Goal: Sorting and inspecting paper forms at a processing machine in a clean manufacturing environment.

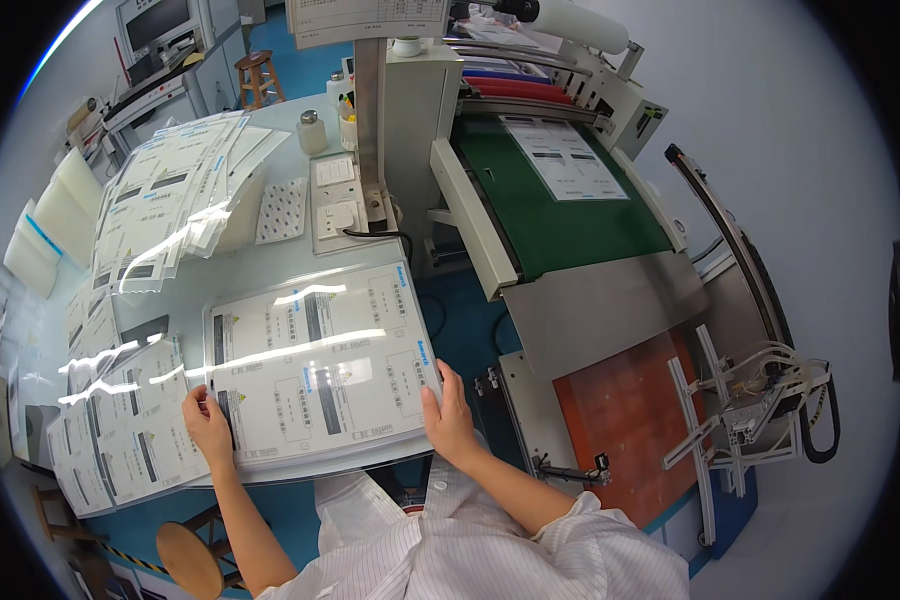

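Note:
A neat stack of glossy printed sheets (320,365) lies on the table's front part, with labels, dark blocks and blue marks on it. At its left edge is my left hand (208,428), fingers curled against the side near the front corner. My right hand (452,418) grips the opposite edge, thumb along the top and fingers around the side. Just left of my left hand, more printed sheets (135,430) lie overlapping. Another pile of printed sheets (160,190) fans out farther back, its surface catching strong glare.
To the right stands a machine with a green conveyor belt (560,220) carrying a printed sheet (562,160). A metal plate (605,310) and an orange-red surface (625,430) adjoin it. A metal post (370,120) rises behind the stack. A wooden stool (188,558) is at lower left.

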